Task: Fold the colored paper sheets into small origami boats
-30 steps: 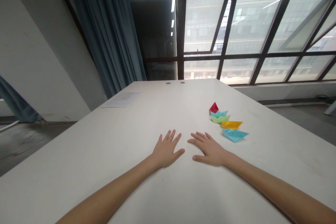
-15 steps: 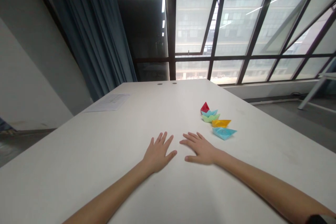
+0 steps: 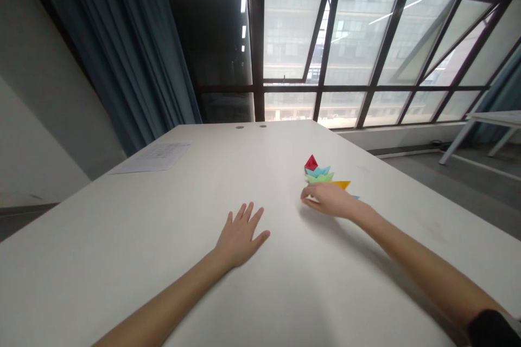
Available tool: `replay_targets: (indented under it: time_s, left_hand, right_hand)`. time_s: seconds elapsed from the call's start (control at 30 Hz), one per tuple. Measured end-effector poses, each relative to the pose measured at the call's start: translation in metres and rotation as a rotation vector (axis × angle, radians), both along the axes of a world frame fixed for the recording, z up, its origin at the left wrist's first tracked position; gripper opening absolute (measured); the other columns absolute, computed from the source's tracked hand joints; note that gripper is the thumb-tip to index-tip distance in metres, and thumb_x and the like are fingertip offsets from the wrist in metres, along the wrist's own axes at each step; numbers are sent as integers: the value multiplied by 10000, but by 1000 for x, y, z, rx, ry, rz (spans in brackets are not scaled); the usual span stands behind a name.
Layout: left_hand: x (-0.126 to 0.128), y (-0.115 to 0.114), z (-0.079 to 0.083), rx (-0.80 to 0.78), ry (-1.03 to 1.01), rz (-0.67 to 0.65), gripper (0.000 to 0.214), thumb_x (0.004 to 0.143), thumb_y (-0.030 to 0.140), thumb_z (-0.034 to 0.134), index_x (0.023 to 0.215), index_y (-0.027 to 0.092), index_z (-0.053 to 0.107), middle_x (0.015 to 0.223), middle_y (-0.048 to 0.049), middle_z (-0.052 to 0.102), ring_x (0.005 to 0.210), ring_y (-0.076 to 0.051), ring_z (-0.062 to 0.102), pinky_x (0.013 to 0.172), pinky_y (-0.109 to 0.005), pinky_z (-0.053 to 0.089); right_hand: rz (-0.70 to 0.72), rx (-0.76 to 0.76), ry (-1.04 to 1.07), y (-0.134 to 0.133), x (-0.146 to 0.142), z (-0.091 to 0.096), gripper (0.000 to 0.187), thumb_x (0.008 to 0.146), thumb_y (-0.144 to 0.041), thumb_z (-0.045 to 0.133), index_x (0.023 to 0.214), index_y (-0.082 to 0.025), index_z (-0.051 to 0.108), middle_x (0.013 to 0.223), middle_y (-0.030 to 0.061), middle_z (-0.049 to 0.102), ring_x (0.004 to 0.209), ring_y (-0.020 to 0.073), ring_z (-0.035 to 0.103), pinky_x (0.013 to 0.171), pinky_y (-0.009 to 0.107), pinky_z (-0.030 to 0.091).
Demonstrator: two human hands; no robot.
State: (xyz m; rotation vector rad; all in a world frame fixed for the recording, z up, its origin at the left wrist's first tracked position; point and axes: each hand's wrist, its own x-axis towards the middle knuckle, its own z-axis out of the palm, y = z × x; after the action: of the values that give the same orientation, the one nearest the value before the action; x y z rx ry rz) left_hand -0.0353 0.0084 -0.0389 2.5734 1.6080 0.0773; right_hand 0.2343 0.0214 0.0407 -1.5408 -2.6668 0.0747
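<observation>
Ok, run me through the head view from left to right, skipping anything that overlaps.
sheet of paper → left hand → right hand → white side table

I list open passage on the white table (image 3: 122, 249) between my left hand (image 3: 239, 234) and right hand (image 3: 330, 200). Obstacles: paper boats (image 3: 319, 173) in a row at the right hand's far side; paper sheet (image 3: 152, 156) far left, well apart.

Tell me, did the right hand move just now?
Yes. The right hand went forward, away from the left hand, and now lies over the near end of the row of paper boats.
</observation>
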Motion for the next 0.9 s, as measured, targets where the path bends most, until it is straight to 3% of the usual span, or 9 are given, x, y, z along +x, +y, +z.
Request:
replay_targets:
  time_s: [0.1, 0.23, 0.47, 0.63, 0.77, 0.9]
  left_hand:
    - [1, 0, 0, -7, -9, -1, 699, 862, 645, 208, 1430, 242, 260, 1508, -121, 169, 1386, -323, 127, 1067, -578, 161]
    - [3, -2, 3, -18, -7, 1, 711, 858, 650, 209, 1431, 232, 260, 1506, -129, 173, 1385, -323, 129, 1070, -573, 158]
    - [4, -1, 3, -24, -11, 0, 710, 857, 651, 205, 1430, 234, 261, 1509, -121, 166, 1387, -321, 125, 1071, -577, 157]
    - [4, 0, 3, -22, -40, -4, 716, 853, 652, 218, 1426, 227, 271, 1507, -129, 173, 1387, -321, 124, 1072, -578, 146]
    - [7, 0, 13, -63, -117, 33, 683, 833, 605, 365, 1386, 204, 349, 1480, -128, 274, 1372, -327, 191, 1072, -585, 154]
    - [14, -5, 27, -23, -440, -31, 604, 828, 518, 454, 1330, 189, 392, 1384, -106, 435, 1278, -252, 391, 1083, -437, 272]
  right_hand:
    - [-286, -19, -132, 12, 33, 13, 249, 846, -261, 431, 883, -166, 658, 898, 126, 679, 814, 247, 633, 646, 301, 432]
    - [-382, -129, -242, 25, 62, 4, 220, 777, -190, 476, 854, -158, 680, 874, 151, 672, 750, 260, 639, 597, 317, 430]
    - [-370, -172, -262, 33, 65, -17, 140, 674, -124, 559, 722, -173, 681, 765, 129, 676, 677, 255, 643, 560, 316, 450]
    - [-302, -128, -200, 33, 59, -12, 163, 698, -98, 508, 702, -160, 658, 776, 131, 682, 717, 256, 647, 621, 325, 462]
    - [-149, -118, 65, 26, 34, -2, 155, 690, -87, 488, 698, -168, 620, 745, 70, 695, 708, 205, 643, 636, 279, 461]
    - [-46, -243, 277, 14, -9, -1, 142, 696, -104, 480, 681, -177, 601, 640, 10, 688, 605, 150, 637, 603, 241, 468]
